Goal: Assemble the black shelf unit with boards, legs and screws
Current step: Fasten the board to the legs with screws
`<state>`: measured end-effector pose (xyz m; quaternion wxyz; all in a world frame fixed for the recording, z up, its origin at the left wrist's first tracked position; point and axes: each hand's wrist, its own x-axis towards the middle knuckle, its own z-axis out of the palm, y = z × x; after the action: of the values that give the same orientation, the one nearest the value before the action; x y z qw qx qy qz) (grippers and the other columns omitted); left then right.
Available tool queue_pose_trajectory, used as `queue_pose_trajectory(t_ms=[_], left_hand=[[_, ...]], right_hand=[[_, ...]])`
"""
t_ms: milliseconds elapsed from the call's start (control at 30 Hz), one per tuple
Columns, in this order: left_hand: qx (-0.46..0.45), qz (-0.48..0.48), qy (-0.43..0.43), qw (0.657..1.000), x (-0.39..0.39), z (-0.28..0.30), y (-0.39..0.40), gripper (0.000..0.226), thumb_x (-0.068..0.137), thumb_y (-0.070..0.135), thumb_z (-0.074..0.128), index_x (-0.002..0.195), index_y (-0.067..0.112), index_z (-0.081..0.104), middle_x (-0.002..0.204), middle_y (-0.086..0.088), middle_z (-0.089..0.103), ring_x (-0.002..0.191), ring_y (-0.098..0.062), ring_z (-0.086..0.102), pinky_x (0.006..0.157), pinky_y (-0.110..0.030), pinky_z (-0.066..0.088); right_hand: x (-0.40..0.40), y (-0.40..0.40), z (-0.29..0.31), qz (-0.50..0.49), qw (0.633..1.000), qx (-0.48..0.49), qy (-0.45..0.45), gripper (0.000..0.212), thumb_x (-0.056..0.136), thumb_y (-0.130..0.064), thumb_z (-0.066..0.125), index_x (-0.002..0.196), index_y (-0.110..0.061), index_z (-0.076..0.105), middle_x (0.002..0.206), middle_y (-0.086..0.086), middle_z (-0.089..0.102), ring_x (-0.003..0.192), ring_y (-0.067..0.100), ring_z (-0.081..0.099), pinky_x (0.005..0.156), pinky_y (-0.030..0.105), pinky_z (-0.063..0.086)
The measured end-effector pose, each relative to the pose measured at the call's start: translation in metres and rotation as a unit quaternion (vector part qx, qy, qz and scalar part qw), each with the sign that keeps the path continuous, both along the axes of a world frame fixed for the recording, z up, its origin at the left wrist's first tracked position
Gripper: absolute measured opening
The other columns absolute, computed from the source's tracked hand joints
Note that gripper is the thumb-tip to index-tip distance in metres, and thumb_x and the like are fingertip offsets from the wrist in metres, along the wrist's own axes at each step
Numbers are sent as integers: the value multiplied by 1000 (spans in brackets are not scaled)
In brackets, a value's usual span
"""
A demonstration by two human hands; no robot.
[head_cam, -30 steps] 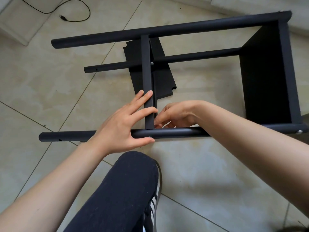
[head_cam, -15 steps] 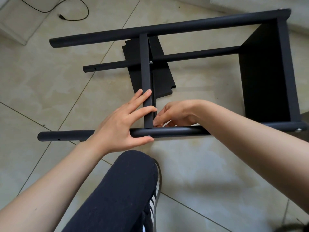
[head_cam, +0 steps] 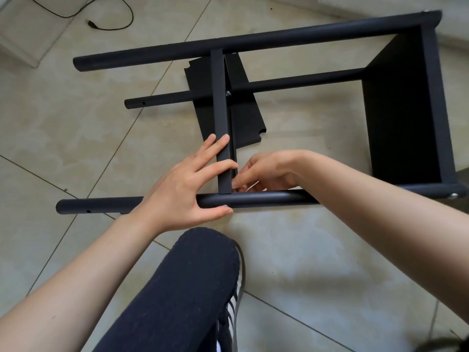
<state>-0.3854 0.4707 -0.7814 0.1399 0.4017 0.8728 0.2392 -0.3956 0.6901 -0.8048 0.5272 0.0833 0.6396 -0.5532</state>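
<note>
Your left hand lies at mid-frame with straight fingers pressing the edge-on board and its thumb under the near leg, where a screw head shows. Your right hand curls just right of that joint, but you cannot tell what it pinches. The shelf unit lies on its side on the tiled floor, a loose board under it.

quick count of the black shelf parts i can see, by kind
Round legs: 3 (far leg, middle leg, near leg)
Boards fitted between legs: 2 (middle board, end board)
Loose board on the floor: 1 (loose board)
Total: 6
</note>
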Motion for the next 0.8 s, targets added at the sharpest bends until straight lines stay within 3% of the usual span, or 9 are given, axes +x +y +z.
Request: queue_pose_trajectory(t_ms=[133,367,467,567,667,800], left_hand=[[0,-1,0,1000,0,-1,0,69,82,61,64,142,31,49,169,11,10,156,-9,3,110,-34,31],[2,-2,0,1000,0,-1,0,68,82,60,64,142,31,49,169,10,10,156,-11,4,112,-39,33],[4,-3,2,1000,0,-2,0,68,82,60,65,142,32,49,169,11,11,156,-11,4,111,-38,33],[6,-2,1,1000,0,-2,0,68,82,60,64,142,33,48,169,11,11,156,-11,4,109,-38,35],[7,-2,1,1000,0,-2,0,68,82,60,64,142,33,48,169,11,11,156,-12,5,110,-39,36],[9,-3,3,1000,0,-2,0,68,82,61,64,141,34,48,169,11,11,156,-12,5,111,-41,36]], right_hand=[[2,-8,-1,-12,1000,-2,3,31,91,-10,60,60,-13,62,70,5,60,62,12,61,67,25,50],[0,2,2,7,1000,-13,-7,27,93,-18,65,67,-14,72,77,5,60,66,11,61,75,28,49],[1,-2,0,6,1000,-3,0,39,93,-16,62,55,-17,68,77,6,59,62,9,61,67,24,50],[1,-7,0,-1,1000,-2,-1,33,91,-10,58,59,-13,60,73,5,59,62,12,61,61,22,51],[-1,-4,1,0,1000,-11,-12,39,92,-10,59,53,-16,66,71,3,59,60,11,60,60,21,51],[-1,3,2,12,1000,-2,-23,36,92,-21,66,56,-19,74,72,2,59,65,12,57,70,25,48]])
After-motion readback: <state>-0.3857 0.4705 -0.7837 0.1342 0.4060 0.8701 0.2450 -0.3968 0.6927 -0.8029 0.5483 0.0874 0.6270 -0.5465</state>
